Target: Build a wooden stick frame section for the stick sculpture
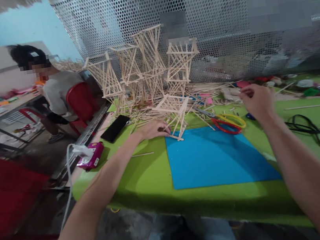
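Note:
My left hand (154, 130) is closed at the lower left corner of a small wooden-stick frame (173, 108), whose base reaches over the back edge of a blue sheet (210, 160). Farther right, my right hand (257, 100) is raised above the table's back part with its fingertips pinched together. Whatever lies between those fingertips, if anything, is too small to make out. Scissors (228, 124) with red and yellow handles lie between my hands, partly on the sheet.
Several tall stick towers (150, 53) stand behind, among loose sticks (203, 88). A black phone (115, 128) and a purple power socket (91, 156) lie left; a black cable (313, 130) lies right. A perforated metal screen (215, 5) closes off the back. Another person (59, 84) sits at left.

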`<state>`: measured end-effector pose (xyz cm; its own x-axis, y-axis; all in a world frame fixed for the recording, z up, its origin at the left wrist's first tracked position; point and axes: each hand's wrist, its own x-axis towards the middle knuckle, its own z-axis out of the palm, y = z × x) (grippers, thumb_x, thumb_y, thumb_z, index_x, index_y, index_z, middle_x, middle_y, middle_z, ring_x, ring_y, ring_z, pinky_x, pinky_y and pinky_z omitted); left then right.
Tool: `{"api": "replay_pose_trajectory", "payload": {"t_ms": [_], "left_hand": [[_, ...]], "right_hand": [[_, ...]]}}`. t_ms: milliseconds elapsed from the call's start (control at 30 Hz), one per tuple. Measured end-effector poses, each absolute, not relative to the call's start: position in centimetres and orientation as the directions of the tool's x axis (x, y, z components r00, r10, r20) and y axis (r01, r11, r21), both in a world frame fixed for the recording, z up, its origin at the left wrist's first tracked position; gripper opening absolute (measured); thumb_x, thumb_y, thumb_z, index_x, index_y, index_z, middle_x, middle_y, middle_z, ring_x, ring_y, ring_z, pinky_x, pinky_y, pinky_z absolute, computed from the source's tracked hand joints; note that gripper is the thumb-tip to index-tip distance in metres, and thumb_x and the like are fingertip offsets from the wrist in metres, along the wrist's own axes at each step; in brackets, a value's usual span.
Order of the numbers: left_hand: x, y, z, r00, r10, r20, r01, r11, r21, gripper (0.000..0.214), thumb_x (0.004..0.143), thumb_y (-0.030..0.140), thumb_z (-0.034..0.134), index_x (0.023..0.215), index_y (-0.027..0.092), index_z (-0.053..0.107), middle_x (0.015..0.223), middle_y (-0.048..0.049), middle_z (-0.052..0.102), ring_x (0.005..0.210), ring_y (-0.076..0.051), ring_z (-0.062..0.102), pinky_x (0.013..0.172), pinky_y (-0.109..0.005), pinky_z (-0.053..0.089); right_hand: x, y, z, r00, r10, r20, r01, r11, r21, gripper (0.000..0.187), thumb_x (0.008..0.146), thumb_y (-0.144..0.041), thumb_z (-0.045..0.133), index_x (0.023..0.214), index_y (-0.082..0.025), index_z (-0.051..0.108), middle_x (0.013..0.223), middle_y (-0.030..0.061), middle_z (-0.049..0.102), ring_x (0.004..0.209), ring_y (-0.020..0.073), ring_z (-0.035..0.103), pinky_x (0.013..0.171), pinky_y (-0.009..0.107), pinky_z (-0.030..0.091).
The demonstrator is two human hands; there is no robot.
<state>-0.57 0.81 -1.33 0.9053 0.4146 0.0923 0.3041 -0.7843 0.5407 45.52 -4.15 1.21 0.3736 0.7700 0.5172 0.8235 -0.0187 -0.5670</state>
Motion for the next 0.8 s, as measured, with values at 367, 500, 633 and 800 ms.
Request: {"api": "replay_pose_trajectory", "payload": {"t_ms": [367,500,633,800], "left_hand": [[-1.1,0.5,-0.9,0.768,0.604,0.210,0.398,-0.709,0.583,0.050,0.093,0.054,0.073,0.132,0.023,0.071,0.134,-0.0136,0.071,0.110,-0.025,0.071,0.097,-0.043,0.057],[-0.9,-0.3,-0.4,0.738,0.622,0.260,0.346,-0.680,0.646,0.059,0.091,0.055,0.074,0.142,0.025,0.065,0.142,-0.0155,0.066,0.117,-0.027,0.070,0.100,-0.046,0.057],[-0.6,-0.7,-0.2,0.733,0.632,0.252,0.331,-0.655,0.679,0.055,0.091,0.054,0.075,0.139,0.027,0.068,0.143,-0.0129,0.067,0.116,-0.025,0.071,0.100,-0.044,0.058],[-0.4,-0.6,-0.3,0.782,0.579,0.230,0.298,-0.672,0.678,0.039,0.094,0.049,0.073,0.126,0.026,0.075,0.125,-0.0092,0.076,0.107,-0.022,0.073,0.099,-0.041,0.057]], "right_hand": [[42.6,-5.8,4.9,0.522,0.643,0.560,0.103,0.605,-0.790,0.010,0.084,-0.015,0.080,0.079,-0.023,0.076,0.071,0.0026,0.068,0.060,0.0130,0.057,0.064,0.034,0.042],[40.7,-6.4,4.7,0.360,0.758,0.543,-0.033,0.592,-0.805,0.016,0.072,-0.025,0.093,0.074,-0.022,0.077,0.079,0.0040,0.070,0.065,0.0128,0.058,0.063,0.033,0.043],[37.4,-7.1,3.5,0.182,0.838,0.514,0.035,0.516,-0.856,0.025,0.072,-0.043,0.095,0.087,-0.025,0.084,0.079,0.0037,0.073,0.069,0.0156,0.060,0.068,0.033,0.049],[33.3,-8.0,2.5,0.097,0.855,0.509,0.283,0.467,-0.838,0.025,0.089,-0.050,0.081,0.099,-0.028,0.084,0.085,0.0020,0.077,0.074,0.0168,0.065,0.070,0.032,0.054]]}}
